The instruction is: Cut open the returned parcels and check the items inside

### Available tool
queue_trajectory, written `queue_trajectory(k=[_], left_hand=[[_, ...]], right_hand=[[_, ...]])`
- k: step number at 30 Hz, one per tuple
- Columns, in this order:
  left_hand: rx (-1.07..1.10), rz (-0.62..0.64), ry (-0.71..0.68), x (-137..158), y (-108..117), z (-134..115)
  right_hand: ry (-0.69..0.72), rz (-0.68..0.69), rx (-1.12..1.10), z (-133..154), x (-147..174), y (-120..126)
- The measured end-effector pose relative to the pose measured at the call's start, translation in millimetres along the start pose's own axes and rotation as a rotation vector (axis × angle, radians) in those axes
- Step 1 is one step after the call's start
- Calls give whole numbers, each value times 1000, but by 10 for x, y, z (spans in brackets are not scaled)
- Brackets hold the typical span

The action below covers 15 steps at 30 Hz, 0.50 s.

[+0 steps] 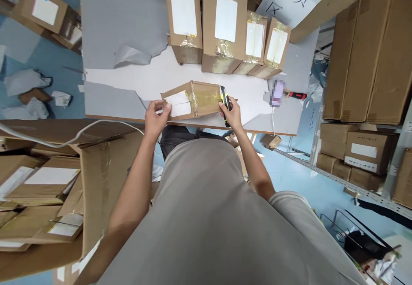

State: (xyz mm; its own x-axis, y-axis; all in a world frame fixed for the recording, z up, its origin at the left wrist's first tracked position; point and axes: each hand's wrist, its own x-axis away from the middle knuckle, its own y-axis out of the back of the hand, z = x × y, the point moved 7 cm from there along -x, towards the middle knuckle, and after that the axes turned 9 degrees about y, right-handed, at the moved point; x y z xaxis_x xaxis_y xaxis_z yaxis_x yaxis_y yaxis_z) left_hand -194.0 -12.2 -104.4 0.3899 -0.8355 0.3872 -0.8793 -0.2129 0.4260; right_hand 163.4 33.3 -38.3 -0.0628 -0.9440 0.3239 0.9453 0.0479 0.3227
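Note:
A small taped cardboard box (206, 98) lies on the table in front of me, a white label (178, 104) on its left part. My left hand (156, 115) pinches the box's left end, thumb on the label's edge and fingers around the corner. At the other end, my right hand (231, 114) is closed around a black and yellow utility knife (226, 100) held almost upright in the view. The right fingertips are against or close to the box's right edge; whether the blade is out I cannot make out.
Taped boxes with white labels, among them a tall box (225, 23), stand along the table's back. A phone-like blurred item (277, 93) with a cable and a red-black handled tool (298, 95) lie right. A big carton (99, 182) holds flattened boxes at left; shelves with cartons (363, 62) stand right.

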Motion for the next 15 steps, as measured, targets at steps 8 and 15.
queue_trajectory(k=[8, 15], left_hand=[[-75, -51, -104, 195, 260, -397], [-53, 20, -206, 80, 489, -1077]], right_hand=[[60, 24, -13, 100, 138, -272], [91, 113, 16, 331, 225, -650]])
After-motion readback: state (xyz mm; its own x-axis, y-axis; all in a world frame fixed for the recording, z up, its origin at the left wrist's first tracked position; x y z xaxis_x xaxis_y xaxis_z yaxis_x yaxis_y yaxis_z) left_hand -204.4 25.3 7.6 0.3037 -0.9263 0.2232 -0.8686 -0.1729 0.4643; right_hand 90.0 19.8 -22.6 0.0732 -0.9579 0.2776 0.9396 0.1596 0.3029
